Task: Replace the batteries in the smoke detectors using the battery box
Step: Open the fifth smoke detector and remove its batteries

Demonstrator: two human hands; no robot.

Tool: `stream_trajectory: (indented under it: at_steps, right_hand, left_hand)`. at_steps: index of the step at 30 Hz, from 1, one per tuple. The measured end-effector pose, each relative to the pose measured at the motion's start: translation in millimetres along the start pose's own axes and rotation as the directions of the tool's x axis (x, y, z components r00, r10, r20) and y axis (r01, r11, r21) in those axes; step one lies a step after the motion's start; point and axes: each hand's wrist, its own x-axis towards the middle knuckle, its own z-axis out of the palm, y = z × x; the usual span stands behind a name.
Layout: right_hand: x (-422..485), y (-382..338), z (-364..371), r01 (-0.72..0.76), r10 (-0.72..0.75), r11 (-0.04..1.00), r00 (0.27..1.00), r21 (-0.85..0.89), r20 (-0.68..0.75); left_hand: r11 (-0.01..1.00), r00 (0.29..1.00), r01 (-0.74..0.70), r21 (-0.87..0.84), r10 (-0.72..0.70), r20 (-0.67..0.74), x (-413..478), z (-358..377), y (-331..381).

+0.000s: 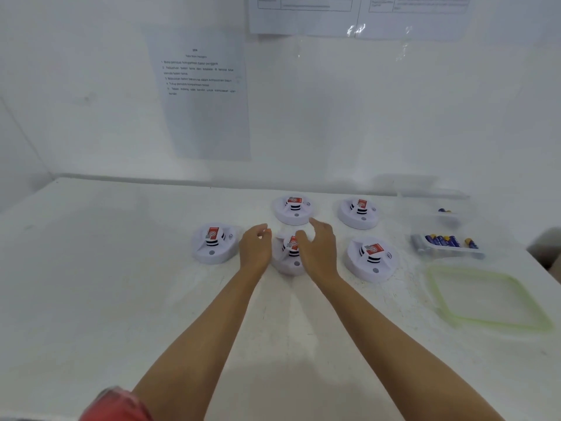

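Both hands close on the middle smoke detector (290,253) from either side. The left hand (255,250) sits at its left edge with fingers curled inward, though the blur hides whether they pinch the rim. The right hand (318,253) arches over the top with fingers spread and no clear grip. The likeliest slip is a one-sided hold. If only the left fingers catch the smooth round housing, it could tip, slide across the table (121,284) or knock the detector just beyond the fingertips (294,210). Twisting the cover without a firm hold on the base could simply spin the whole unit. Three other detectors lie around: one just left of the left hand (214,243), one right of the right hand (372,258) and one beyond that (358,212). The clear battery box (425,229) stands well to the right of the right hand, past that right-hand detector, so each fetch means a reach across it. In the box a row of blue batteries (449,240) lies nearest, with some greyish ones at its left end, and a couple more blue ones further back. I cannot tell how the compartments divide. Its green-rimmed lid (437,302) lies flat on the near side of the box.
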Motion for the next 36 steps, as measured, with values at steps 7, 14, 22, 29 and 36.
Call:
stream_trajectory:
  at_steps: [7, 14, 22, 29, 36]
  right_hand:
    - [7, -53, 52, -0.039, 0.004, 0.990, 0.966, 0.132, 0.257]
    - [6, -57, 109, -0.303, 0.233, 0.934, 0.917, 0.187, 0.323]
    - [5, -57, 136, -0.404, 0.361, 0.873, 0.912, 0.273, 0.196]
    - [1, -60, 129, -0.373, 0.347, 0.836, 0.927, 0.403, 0.139]
    - [18, -69, 86, -0.233, 0.259, 0.839, 0.966, 0.492, 0.016]
  left_hand:
    - [0.996, 0.942, -0.088, 0.011, 0.086, -0.323, 17, -63, -5]
    - [0.993, 0.967, 0.121, 0.014, -0.115, -0.227, 47, -111, -34]
    - [0.986, 0.997, 0.067, 0.150, -0.071, 0.023, 58, -104, -43]
    - [0.995, 0.993, -0.017, 0.094, 0.006, 0.117, 72, -96, -50]
    - [0.986, 0.959, -0.159, -0.040, 0.164, 0.230, 74, -76, 0]
